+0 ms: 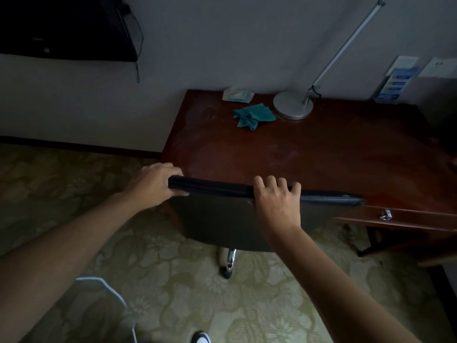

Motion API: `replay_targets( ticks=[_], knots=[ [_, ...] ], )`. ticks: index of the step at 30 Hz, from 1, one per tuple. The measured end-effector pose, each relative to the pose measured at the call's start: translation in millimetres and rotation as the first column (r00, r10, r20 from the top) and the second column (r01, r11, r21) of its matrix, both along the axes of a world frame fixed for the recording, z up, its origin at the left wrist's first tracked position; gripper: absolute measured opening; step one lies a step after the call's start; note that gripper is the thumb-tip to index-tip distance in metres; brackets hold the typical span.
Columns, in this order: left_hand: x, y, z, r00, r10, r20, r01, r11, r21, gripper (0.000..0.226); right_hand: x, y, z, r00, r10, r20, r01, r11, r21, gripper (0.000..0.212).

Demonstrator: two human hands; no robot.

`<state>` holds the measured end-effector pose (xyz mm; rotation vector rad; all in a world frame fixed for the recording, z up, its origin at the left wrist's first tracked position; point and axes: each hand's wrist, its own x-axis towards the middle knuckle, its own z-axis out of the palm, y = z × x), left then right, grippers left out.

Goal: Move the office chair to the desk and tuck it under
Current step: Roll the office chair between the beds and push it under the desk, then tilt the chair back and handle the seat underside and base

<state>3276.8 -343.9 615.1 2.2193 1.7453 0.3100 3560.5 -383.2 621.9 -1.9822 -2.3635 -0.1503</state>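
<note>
Both hands grip office chair (222, 214) backrest top: left hand (153, 181), right hand (278, 201); desk (309, 149) just beyond.

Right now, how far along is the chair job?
Mostly done, it seems: the chair is already at the desk, its backrest top meeting the front edge. In hand: the left hand and right hand both grip the backrest top. Left: perhaps a last push. The seat is hidden, so I cannot tell how far under it sits.
</note>
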Motion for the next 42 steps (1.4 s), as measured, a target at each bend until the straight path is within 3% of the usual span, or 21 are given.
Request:
replay_targets(
  ticks=[9, 15, 19, 23, 27, 32, 36, 42],
  knots=[
    [9, -9, 0, 0.996, 0.069, -0.063, -0.07, 0.997, -0.017, 0.029, 6, -10, 4, 0.995, 0.064, -0.082, -0.066, 0.998, -0.024, 0.04],
    [52, -41, 2, 0.984, 0.094, -0.15, -0.082, 0.993, 0.085, 0.032, 42, -43, 11, 0.895, 0.086, -0.438, -0.155, 0.98, -0.123, 0.064],
    [120, -71, 6, 0.983, 0.014, -0.183, 0.015, 0.988, 0.156, 0.061, 66, -75, 21, 0.817, 0.025, -0.576, -0.145, 0.976, -0.164, 0.055],
    [203, -92, 25, 0.997, -0.082, -0.014, 0.083, 0.975, 0.204, 0.056, 122, -107, 41, 0.799, -0.062, -0.599, 0.031, 0.998, -0.061, 0.032],
    [303, -112, 55, 0.967, -0.209, 0.147, 0.177, 0.963, 0.204, 0.036, 214, -140, 77, 0.759, -0.168, -0.63, 0.208, 0.978, -0.01, 0.029],
    [457, -148, 91, 0.872, -0.449, 0.195, 0.411, 0.888, 0.207, 0.019, 352, -209, 110, 0.682, -0.313, -0.661, 0.431, 0.902, 0.018, 0.021],
    [584, -198, 99, 0.755, -0.624, 0.202, 0.589, 0.78, 0.211, 0.015, 452, -302, 105, 0.569, -0.491, -0.66, 0.591, 0.802, -0.088, 0.02],
    [748, -314, 82, 0.475, -0.843, 0.252, 0.837, 0.521, 0.165, 0.016, 553, -469, 73, 0.226, -0.704, -0.674, 0.871, 0.456, -0.183, 0.02]
  ],
)
